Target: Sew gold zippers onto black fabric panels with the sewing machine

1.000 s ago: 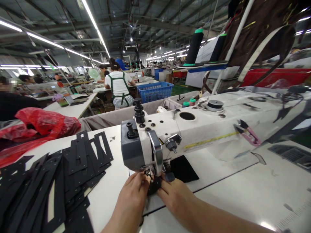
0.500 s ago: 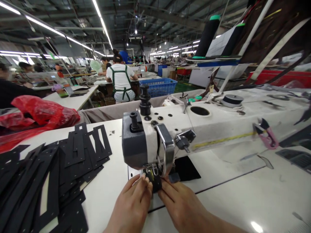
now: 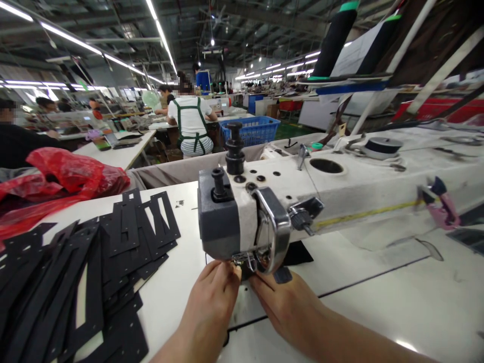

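The white sewing machine (image 3: 247,222) has its needle area just ahead of my hands. My left hand (image 3: 214,295) is closed, thumb and fingers pinching the near left edge of a small black piece with a gold zipper (image 3: 245,272). Most of that piece is hidden under the machine head and my fingers. From the other side, my right hand (image 3: 289,300) is closed too, its fingers pressed together against the piece's right edge. A flat black cloth (image 3: 298,253) lies behind the needle area. To the left spreads a heap of black strips with slots (image 3: 124,227).
A red plastic bag (image 3: 75,174) lies beyond the strips. Pink-handled snips (image 3: 444,206) rest against the machine arm. Black thread cones (image 3: 335,43) stand above right. A blue basket (image 3: 251,130) and a person in a white shirt (image 3: 189,118) are farther ahead.
Both hands have moved forward, closer under the machine head, and the zipper piece has gone farther in with them. The whole view has shifted slightly.
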The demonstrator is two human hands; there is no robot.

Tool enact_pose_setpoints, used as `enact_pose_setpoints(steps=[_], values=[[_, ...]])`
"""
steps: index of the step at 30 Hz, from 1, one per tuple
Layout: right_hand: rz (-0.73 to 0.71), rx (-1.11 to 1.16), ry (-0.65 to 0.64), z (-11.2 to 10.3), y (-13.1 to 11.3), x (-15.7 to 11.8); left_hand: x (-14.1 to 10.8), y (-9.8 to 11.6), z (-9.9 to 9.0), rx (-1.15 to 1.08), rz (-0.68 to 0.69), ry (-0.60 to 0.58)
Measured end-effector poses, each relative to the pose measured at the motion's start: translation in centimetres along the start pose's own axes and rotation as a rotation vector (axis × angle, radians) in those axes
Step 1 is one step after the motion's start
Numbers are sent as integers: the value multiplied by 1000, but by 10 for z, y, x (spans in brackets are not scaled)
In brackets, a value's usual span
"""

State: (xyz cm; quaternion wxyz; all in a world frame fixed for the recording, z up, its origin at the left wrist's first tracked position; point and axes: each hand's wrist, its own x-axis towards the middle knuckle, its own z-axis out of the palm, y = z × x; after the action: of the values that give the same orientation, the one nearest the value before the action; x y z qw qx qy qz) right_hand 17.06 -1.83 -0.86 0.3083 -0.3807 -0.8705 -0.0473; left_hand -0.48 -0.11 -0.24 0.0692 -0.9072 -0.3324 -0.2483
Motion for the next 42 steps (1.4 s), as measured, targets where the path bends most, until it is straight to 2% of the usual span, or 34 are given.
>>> enact_pose_setpoints(steps=[3,7,13,20,29,40,42], values=[[13,17,-14,-2,1,3,1,-1,0,9,39,34],[13,27,-9,-9,0,6,4,-1,-2,26,43,12],[-58,-179,208,-12,-2,2,1,-1,0,-21,19,42],[19,-33,101,1,6,12,1,-1,-3,-39,-6,12],[48,70,51,4,8,12,4,-2,-3,-33,-23,13],[76,134,93,10,8,11,3,-4,3,-11,-26,90],[84,137,65,8,12,9,3,-5,5,-1,-29,95]])
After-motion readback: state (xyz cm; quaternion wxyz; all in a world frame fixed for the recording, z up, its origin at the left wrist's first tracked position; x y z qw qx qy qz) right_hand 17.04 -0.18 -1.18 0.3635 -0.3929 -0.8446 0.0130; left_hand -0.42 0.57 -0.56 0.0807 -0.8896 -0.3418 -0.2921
